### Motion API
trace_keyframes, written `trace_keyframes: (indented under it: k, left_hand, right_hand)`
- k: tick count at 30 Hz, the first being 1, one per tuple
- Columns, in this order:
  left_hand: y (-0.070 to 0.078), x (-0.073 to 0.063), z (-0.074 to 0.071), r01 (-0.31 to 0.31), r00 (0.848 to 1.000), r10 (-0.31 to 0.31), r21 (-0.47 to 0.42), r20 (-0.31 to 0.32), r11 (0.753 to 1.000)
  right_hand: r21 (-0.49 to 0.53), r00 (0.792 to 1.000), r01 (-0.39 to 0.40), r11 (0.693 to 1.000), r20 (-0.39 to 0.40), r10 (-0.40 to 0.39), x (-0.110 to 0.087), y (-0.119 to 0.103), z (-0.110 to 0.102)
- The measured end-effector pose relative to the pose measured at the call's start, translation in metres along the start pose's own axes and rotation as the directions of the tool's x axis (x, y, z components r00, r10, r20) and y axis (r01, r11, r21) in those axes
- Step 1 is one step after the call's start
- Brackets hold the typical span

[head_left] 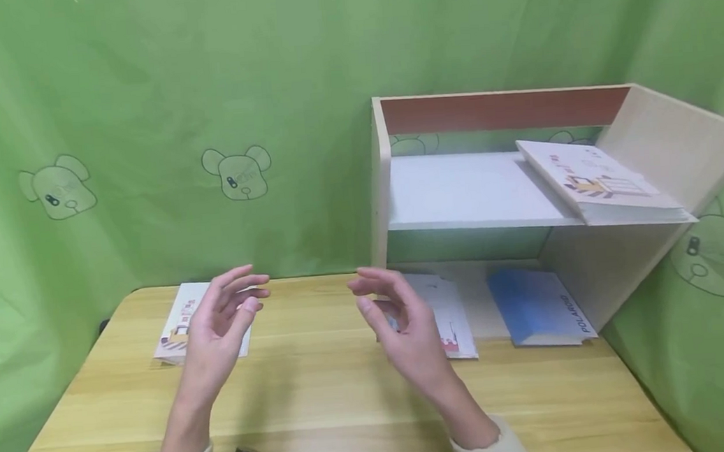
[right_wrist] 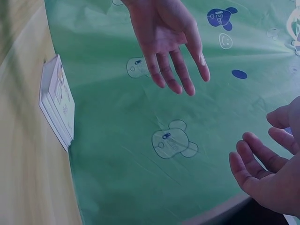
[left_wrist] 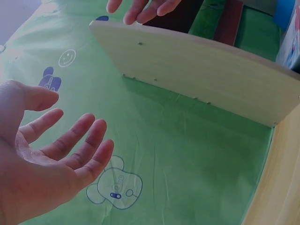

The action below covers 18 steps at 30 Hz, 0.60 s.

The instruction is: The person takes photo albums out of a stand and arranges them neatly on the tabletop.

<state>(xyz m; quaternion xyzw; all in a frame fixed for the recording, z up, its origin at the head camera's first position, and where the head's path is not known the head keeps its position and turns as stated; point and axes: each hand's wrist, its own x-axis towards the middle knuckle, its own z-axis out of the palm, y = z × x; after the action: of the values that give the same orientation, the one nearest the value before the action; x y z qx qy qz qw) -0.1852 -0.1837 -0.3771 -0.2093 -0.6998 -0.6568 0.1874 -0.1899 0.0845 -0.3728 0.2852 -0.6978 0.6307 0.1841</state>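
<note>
My left hand (head_left: 220,327) hovers over the table with fingers loosely bent and nothing in them. Behind it lies a white book (head_left: 176,330) with a printed picture, partly hidden by the hand. My right hand (head_left: 406,321) is raised likewise, palm toward the left one, and holds nothing. Past its fingers, another white book (head_left: 457,317) lies by the shelf's lower level, partly covered by the hand. A blue and white book (head_left: 538,308) marked POLAROID lies to its right. In the right wrist view the left book (right_wrist: 60,103) shows its thick page edges.
A two-level wooden shelf (head_left: 381,182) stands at the table's back right. On its upper board (head_left: 460,191) a thick white book (head_left: 605,181) leans against the right side panel. A green curtain (head_left: 300,62) with bear prints hangs behind the wooden table (head_left: 323,397).
</note>
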Motion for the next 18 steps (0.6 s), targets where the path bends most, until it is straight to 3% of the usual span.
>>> trace_keyframes:
  k: [9, 18]
  left_hand:
    - [0.004, -0.001, 0.019, -0.016, 0.999, 0.016, -0.022, 0.027, 1.000]
    - [0.007, 0.005, 0.048, -0.054, 0.998, 0.059, -0.118, 0.035, 0.992]
  right_hand:
    - [-0.035, 1.000, 0.000, 0.999, -0.027, -0.001, -0.004, -0.005, -0.028]
    - [-0.055, 0.997, -0.015, 0.998, -0.072, 0.011, -0.009, -0.012, -0.053]
